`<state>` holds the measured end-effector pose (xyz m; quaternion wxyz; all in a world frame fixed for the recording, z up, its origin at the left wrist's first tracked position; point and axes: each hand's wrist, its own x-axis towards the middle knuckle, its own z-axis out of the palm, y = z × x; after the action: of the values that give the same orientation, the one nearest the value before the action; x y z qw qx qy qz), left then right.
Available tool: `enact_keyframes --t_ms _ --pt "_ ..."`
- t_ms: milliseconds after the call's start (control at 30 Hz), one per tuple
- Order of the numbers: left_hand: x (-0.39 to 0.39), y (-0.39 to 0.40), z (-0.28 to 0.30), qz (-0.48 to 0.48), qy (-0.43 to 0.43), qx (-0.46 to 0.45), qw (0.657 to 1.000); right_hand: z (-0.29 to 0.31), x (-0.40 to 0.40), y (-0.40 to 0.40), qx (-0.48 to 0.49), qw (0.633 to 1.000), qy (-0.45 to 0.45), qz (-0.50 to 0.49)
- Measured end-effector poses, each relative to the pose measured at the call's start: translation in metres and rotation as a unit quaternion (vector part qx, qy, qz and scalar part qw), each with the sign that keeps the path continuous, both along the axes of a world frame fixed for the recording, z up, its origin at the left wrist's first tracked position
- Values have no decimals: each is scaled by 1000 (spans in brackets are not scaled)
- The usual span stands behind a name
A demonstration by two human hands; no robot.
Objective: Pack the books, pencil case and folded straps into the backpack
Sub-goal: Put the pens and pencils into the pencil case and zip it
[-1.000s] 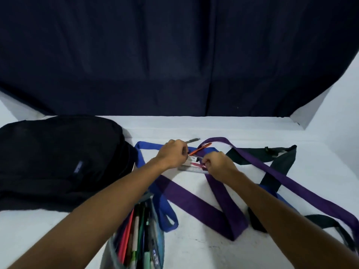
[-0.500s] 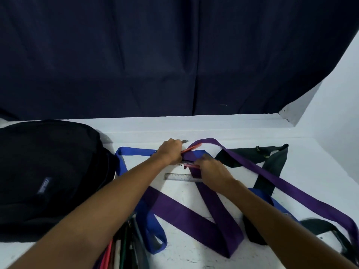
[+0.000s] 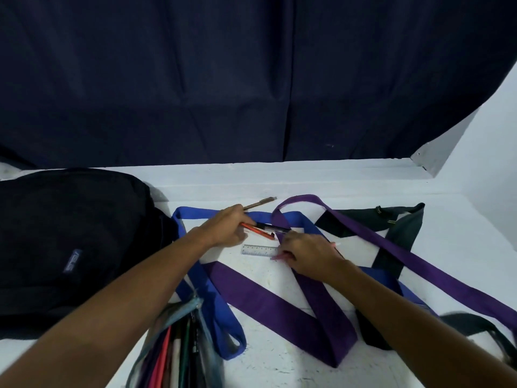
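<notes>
Step in hand, as judged: loose stationery is being gathered from the white table top (image 3: 321, 180) for the pencil case; packing of the backpack has not begun.

The left hand (image 3: 223, 228) is curled round a bundle of pens: a brown pen (image 3: 260, 202) projects beyond the knuckles, while an orange pen (image 3: 258, 231) and a black-capped clear pen (image 3: 272, 227) point toward the right hand. The left forearm reaches in from the lower left.

The right hand (image 3: 305, 249) lies knuckles up over the crossing straps, fingers curled round a pink pen (image 3: 279, 257) whose ends show at either side of the hand. The right forearm comes in from the lower right.

A short clear plastic ruler (image 3: 258, 250) lies flat on the table between the hands, just beside the right fingertips and ungripped.

The open translucent pencil case (image 3: 179, 351) stands near the bottom edge, below the left forearm, pens upright inside. The black fabric backpack (image 3: 70, 242) lies at the left; whether it is open cannot be told. The purple webbing strap (image 3: 268, 301), blue webbing strap (image 3: 212, 298) and dark green webbing strap (image 3: 400, 231) sprawl unfolded and overlapping. No books are in view.

The next move probably calls for lifting the ruler, then carrying everything to the case.
</notes>
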<state>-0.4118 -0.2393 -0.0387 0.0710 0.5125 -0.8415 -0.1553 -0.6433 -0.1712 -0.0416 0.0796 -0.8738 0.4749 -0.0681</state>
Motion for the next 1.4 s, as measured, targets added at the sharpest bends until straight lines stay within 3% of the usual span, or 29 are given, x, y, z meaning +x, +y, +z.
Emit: enact_keyframes --t_ms 67,167,333,467,533,600,667,733,800,867,1167,1400 --pt "0 1 -4 -11 20 -35 999 -3 9 2 -37 998 54 13" --pt "-1 1 -7 -28 18 -72 997 0 14 3 -33 997 65 -17" --pt "7 6 -4 43 96 -31 994 19 6 8 -12 997 46 -54" --pt "2 13 15 144 241 56 958 44 -7 7 -22 993 -52 -104" --pt "-8 20 29 172 324 105 924 54 -8 5 1 976 -166 -144" --pt "-22 32 42 184 418 150 877 60 -6 3 61 915 -352 -190" --pt "-38 47 53 186 514 209 811 65 0 5 144 818 -518 -204" --pt "-51 61 61 179 559 258 768 65 8 8 212 730 -616 -207" --pt "-62 75 68 162 573 299 746 65 18 12 266 650 -676 -222" --pt "-71 87 74 142 547 316 762 64 28 16 293 608 -703 -225" --pt "-89 119 84 167 372 312 858 57 40 39 184 682 -656 -265" --pt "-95 127 76 146 302 325 884 48 37 46 225 646 -673 -282"
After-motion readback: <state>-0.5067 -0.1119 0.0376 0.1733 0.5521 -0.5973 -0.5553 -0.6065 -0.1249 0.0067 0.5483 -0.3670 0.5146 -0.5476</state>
